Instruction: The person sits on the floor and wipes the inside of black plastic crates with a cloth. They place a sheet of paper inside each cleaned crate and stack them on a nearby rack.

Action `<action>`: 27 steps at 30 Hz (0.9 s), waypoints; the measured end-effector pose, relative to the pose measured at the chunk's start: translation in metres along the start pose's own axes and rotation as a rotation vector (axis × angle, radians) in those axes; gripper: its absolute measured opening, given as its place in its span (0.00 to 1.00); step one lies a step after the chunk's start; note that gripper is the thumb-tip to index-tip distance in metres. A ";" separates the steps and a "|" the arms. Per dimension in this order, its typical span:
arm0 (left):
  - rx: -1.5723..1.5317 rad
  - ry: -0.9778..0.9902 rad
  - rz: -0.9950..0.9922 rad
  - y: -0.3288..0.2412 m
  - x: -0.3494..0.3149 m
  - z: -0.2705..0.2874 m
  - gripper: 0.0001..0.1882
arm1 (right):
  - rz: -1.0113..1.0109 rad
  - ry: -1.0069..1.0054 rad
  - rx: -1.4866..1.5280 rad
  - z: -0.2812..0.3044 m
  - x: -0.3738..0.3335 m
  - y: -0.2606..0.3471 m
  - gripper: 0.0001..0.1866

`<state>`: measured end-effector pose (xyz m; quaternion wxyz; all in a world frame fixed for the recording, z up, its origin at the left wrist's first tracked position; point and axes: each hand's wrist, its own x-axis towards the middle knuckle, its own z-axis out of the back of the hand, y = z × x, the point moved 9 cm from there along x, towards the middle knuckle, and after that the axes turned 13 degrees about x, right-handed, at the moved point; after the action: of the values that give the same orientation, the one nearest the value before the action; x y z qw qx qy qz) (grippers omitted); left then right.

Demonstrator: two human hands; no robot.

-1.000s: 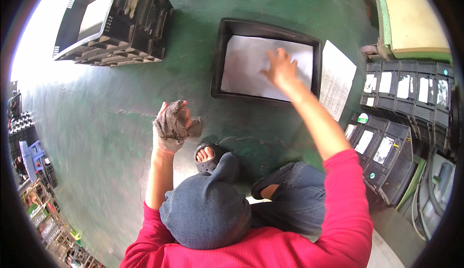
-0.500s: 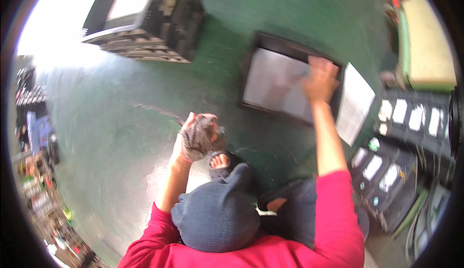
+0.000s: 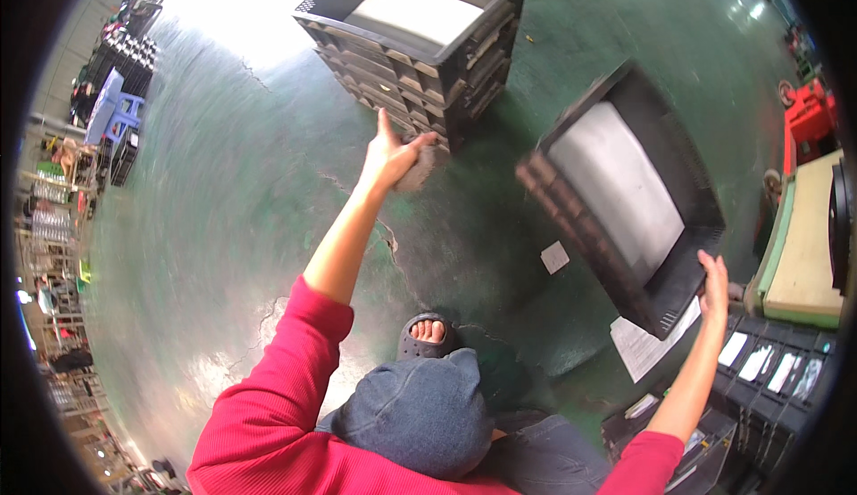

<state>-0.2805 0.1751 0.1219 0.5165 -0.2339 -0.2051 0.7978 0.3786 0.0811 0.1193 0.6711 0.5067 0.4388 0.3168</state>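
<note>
Head view: a black crate (image 3: 683, 160) stands tilted in the right hand (image 3: 711, 290), ahead and to the person's right.
The right fingers grip the crate's near end, and a white sheet (image 3: 616, 191) lines its inside; the left fingers hold a grey rag (image 3: 416, 172), with the left hand (image 3: 388, 158) just by the near foot of a crate stack (image 3: 482, 75); a printed paper (image 3: 644, 352) lies on the green floor (image 3: 214, 227), partly hidden below the tilted crate.

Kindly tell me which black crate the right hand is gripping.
The tilted crate, right of the stacked crates; it alone has the right hand gripping its end.
</note>
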 end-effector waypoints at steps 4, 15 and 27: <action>0.003 -0.080 0.027 -0.010 0.026 -0.020 0.70 | -0.026 0.016 0.228 -0.100 -0.029 0.118 0.24; 0.079 -0.111 0.048 -0.018 0.043 -0.026 0.68 | 0.116 0.608 0.263 -0.385 -0.046 0.257 0.20; 0.136 -0.021 0.015 -0.022 0.051 -0.029 0.62 | 0.061 0.845 0.299 -0.490 0.012 0.256 0.16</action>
<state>-0.2654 0.2327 0.1028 0.5233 -0.1913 -0.1540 0.8160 -0.0574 0.3618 0.3119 0.3426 0.4369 0.7004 0.4485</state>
